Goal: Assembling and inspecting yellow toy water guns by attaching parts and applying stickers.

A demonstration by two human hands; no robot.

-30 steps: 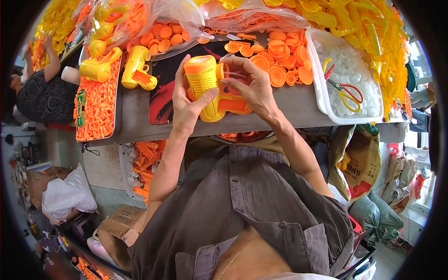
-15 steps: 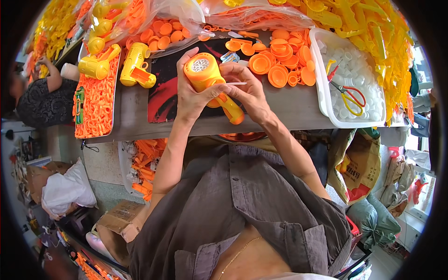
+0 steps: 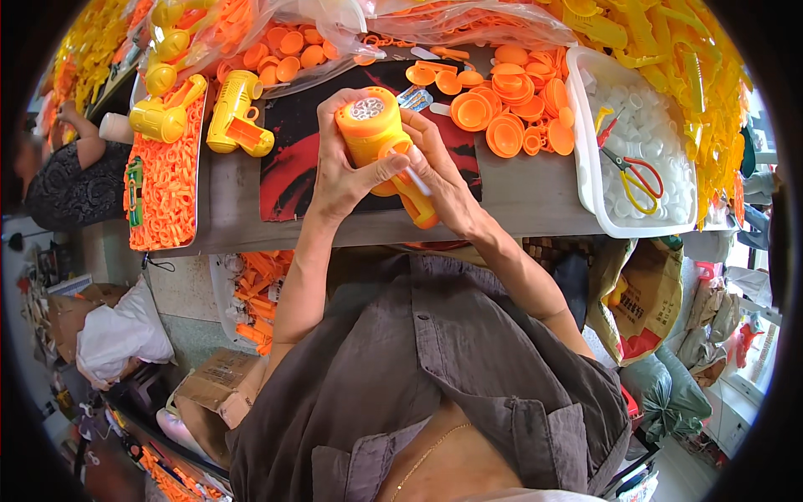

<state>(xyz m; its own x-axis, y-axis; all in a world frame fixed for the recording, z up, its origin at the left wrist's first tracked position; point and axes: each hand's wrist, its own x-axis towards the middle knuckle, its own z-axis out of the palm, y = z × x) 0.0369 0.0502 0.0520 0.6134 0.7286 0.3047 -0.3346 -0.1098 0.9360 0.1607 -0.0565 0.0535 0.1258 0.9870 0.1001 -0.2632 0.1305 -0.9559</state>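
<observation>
A yellow toy bubble gun (image 3: 374, 144) with an orange rim and a round, many-holed white nozzle is held up over the table, nozzle end away from me. My left hand (image 3: 338, 176) is closed around its left side, thumb across the body. On the right side my right hand (image 3: 445, 174) grips the gun too, with a thin white piece (image 3: 418, 181) by its thumb, against the gun near the handle. What kind of piece that is I cannot make out. Beneath the gun lies a black mat (image 3: 288, 167) with red streaks.
At left, a tray of small orange parts (image 3: 171, 201) stands beside yellow gun shells (image 3: 238, 113). Orange round cups (image 3: 504, 134) lie at right, next to a white bin (image 3: 590, 192) with white caps and scissors (image 3: 634, 180). Yellow parts (image 3: 711, 109) pile up at far right.
The thin white piece has swung from pointing out to the right to lying along the gun's side. My right fingers have shifted closer around the gun.
</observation>
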